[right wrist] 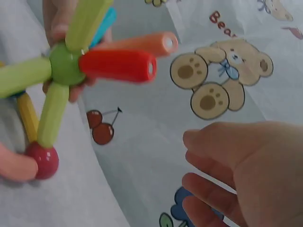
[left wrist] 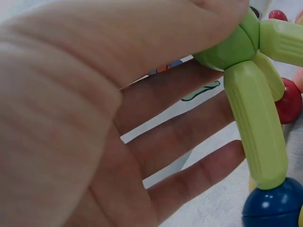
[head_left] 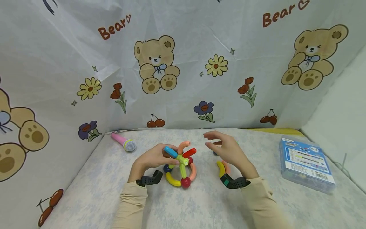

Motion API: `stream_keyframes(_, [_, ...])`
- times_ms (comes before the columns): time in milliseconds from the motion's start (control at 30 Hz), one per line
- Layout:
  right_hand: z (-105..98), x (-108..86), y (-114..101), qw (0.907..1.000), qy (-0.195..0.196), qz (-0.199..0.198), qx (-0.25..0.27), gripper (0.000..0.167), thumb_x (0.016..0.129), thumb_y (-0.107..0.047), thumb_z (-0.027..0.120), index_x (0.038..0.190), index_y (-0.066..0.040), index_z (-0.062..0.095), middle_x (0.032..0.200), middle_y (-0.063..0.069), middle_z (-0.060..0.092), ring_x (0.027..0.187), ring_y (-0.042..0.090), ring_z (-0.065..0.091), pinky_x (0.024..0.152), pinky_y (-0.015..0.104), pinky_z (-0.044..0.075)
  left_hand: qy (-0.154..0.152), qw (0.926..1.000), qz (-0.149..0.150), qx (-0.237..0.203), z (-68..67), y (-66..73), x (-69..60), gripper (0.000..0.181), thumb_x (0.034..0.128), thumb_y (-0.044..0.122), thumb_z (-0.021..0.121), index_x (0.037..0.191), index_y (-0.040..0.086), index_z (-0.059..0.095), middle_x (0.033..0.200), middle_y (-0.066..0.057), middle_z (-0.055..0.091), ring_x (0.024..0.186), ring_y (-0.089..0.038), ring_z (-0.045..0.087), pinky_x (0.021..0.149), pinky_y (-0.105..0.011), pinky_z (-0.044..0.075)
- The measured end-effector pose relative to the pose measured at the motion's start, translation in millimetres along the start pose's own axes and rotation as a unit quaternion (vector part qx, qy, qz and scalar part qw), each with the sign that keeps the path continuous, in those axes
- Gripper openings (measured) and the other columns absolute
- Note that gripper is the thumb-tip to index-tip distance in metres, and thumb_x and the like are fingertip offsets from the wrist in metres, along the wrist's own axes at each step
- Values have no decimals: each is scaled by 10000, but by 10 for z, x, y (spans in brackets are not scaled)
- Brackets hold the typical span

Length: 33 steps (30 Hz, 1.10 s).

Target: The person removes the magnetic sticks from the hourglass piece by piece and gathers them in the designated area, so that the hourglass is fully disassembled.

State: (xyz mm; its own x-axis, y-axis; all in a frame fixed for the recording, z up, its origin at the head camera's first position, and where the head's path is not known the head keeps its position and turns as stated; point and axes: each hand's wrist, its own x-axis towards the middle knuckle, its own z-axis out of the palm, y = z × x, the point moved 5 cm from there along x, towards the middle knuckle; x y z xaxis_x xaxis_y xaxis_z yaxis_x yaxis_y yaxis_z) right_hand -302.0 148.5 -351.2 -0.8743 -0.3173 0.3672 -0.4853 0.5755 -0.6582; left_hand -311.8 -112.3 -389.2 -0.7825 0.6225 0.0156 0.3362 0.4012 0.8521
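Observation:
My left hand (head_left: 155,157) pinches the green ball (left wrist: 232,47) at the hub of a built figure, thumb on one side and fingers behind. From that hub spread light green rods (left wrist: 258,123), a red rod (right wrist: 118,65), a blue rod (head_left: 171,152) and an orange curved piece (head_left: 183,146). Below is a ring with a yellow curved piece (head_left: 172,180), a pink curved piece (head_left: 193,172), red balls (head_left: 185,182) and a dark blue ball (left wrist: 274,203). To the right of the figure my right hand (head_left: 228,151) hangs in the air with bent, parted fingers, holding nothing.
Near the right wrist lie a loose yellow curved piece (head_left: 221,168) and an orange one (head_left: 226,167), with a dark piece (head_left: 215,153) partly behind the hand. A pink toy microphone (head_left: 123,142) is at the back left. On the right stands a clear-sided blue box (head_left: 307,163).

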Motion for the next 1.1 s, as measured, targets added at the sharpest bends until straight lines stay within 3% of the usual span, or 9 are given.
stream_keyframes(33, [39,2,-71,9997,-36,-194,118,358,985,-130,708,1334,-68,661,1296,117,702,1166,335,676,942,463,585,-16,10000,17,-6,6,1,4,219,920,198,798,1064,78,684,722,22,496,712,-144,503,703,-294,420])
stream_keyframes(233, [246,-21,-376,9943,-204,-927,495,371,979,-135,718,1349,-132,680,1294,54,718,1097,220,713,894,358,604,-80,9998,-74,-188,30,9,1,196,933,182,783,1091,82,725,865,26,693,811,-175,611,793,-343,501])
stream_keyframes(400, [356,-31,-481,9896,-336,-1308,492,351,972,-133,725,1323,-141,709,1272,-2,731,1066,141,716,872,315,601,-65,9999,-88,-73,33,33,-3,160,934,187,782,1029,85,705,782,30,613,787,-171,571,769,-335,466])
stream_keyframes(633, [398,-27,-548,9859,-213,-1642,220,319,946,-133,751,1263,-111,719,1214,6,743,997,144,715,824,283,600,-66,9999,-90,24,23,32,-4,164,934,208,784,1020,99,696,760,33,580,775,-158,560,758,-322,462])
stream_keyframes(767, [391,-41,-587,9860,86,-1662,-66,321,945,-148,755,1260,-104,715,1191,12,749,932,151,716,786,270,594,-75,9999,-98,37,24,39,-5,166,932,223,787,1014,116,691,762,33,587,770,-150,570,762,-317,472])
stream_keyframes(967, [240,-37,-589,9812,1078,-1601,-3,268,956,-133,743,1216,-79,709,1090,37,769,924,174,735,787,318,615,-68,9999,-104,103,23,40,-10,258,934,230,785,1166,129,736,922,17,723,822,-162,623,785,-322,511])
stream_keyframes(1100, [114,-41,-526,9796,1293,-1542,-2,267,948,-119,751,1208,-69,716,1063,36,767,942,177,726,785,336,617,-62,9998,-136,117,31,39,3,297,935,227,782,1212,129,737,1028,2,758,865,-177,646,804,-321,525])
